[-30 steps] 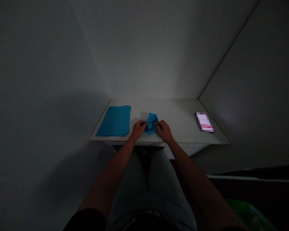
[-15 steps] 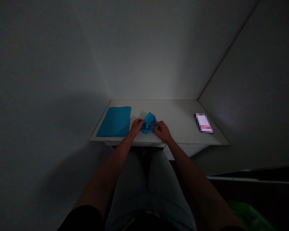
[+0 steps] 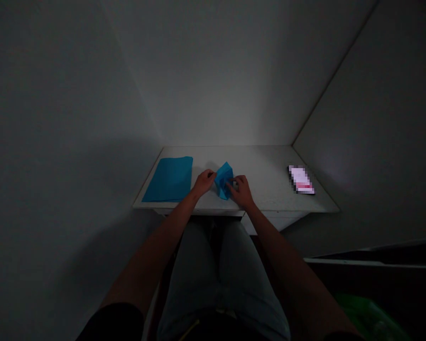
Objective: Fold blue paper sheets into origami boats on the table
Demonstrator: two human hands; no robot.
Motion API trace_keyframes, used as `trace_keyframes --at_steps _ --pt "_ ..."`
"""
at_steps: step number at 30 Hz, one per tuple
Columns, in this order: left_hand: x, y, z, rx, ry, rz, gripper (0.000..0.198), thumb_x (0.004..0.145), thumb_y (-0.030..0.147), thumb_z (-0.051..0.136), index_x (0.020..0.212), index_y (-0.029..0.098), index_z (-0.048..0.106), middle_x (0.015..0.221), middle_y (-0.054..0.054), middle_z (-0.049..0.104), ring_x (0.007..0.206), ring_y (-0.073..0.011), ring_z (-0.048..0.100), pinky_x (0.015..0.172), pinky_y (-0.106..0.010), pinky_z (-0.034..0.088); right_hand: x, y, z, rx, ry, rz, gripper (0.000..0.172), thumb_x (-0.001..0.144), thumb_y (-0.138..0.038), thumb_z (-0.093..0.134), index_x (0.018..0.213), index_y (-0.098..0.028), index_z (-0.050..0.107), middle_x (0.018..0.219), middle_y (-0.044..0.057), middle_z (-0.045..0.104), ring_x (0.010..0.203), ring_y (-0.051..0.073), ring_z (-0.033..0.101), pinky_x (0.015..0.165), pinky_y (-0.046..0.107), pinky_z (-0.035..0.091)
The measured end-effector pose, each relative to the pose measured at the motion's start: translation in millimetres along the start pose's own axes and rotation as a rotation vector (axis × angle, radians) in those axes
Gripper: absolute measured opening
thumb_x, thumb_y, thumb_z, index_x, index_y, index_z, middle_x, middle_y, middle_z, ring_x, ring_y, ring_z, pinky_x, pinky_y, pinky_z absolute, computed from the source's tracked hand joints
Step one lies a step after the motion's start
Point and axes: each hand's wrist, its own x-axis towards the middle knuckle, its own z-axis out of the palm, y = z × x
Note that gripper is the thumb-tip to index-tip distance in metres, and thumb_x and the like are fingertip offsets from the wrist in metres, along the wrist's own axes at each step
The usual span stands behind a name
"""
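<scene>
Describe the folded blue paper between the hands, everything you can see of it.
The folded blue paper is a small piece of matt, bright blue paper, creased into a chunky, angular shape with layered flaps. Its exact form is hard to make out in the dim light. It sits over the white tabletop, near the front edge, between the hands. The right hand has its fingers on its right side. The left hand is at its left, contact unclear.

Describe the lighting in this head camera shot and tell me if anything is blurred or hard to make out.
In the head view, the whole scene is dim, with the wall sinking into shadow toward the edges; the white tabletop catches the most light; the rectangular object is pixelated and unreadable; the folded blue paper shows little crease detail.
</scene>
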Motion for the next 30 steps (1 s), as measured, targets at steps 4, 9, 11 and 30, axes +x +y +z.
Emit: trace_keyframes --at_steps 4,9,11,30 --pt "-14.3 14.3 2.7 -0.009 -0.086 0.132 0.02 0.098 0.037 0.057 0.092 0.021 0.066 0.095 -0.004 0.077 0.092 -0.0196 0.071 0.089 -0.031 0.055 2.0 5.9 0.9 0.008 0.101 0.037 0.04 0.095 -0.061 0.066 0.105 -0.024 0.075 0.114 0.013 0.061 0.113 0.031 0.06 0.104 0.051 0.053" --pt "-29.4 29.6 13.1 0.024 -0.222 0.263 0.018 0.097 0.04 0.063 0.092 0.023 0.067 0.097 -0.006 0.08 0.093 -0.0224 0.073 0.09 -0.032 0.055 4.5 6.2 -6.5 0.069 0.14 0.109 0.031 0.093 -0.053 0.062 0.098 -0.023 0.067 0.097 0.008 0.067 0.095 0.027 0.06 0.094 0.045 0.051" --pt "-31.5 32.0 17.4 0.018 -0.218 0.281 0.017 0.096 0.04 0.066 0.09 0.024 0.068 0.097 -0.007 0.08 0.094 -0.0239 0.074 0.091 -0.033 0.055 4.5 3.9 -8.8 0.113 0.148 0.168 0.029 0.094 -0.052 0.058 0.096 -0.024 0.065 0.092 0.006 0.068 0.09 0.025 0.06 0.088 0.041 0.051" --pt "-5.3 -15.7 -16.9 0.033 0.125 -0.035 0.015 0.095 0.03 0.06 0.081 0.023 0.061 0.089 -0.005 0.071 0.092 -0.0225 0.066 0.093 -0.034 0.051 6.1 6.2 -18.7 0.395 0.275 0.317 0.049 0.101 -0.071 0.032 0.081 -0.028 0.044 0.079 0.002 0.054 0.08 0.022 0.054 0.076 0.036 0.052"
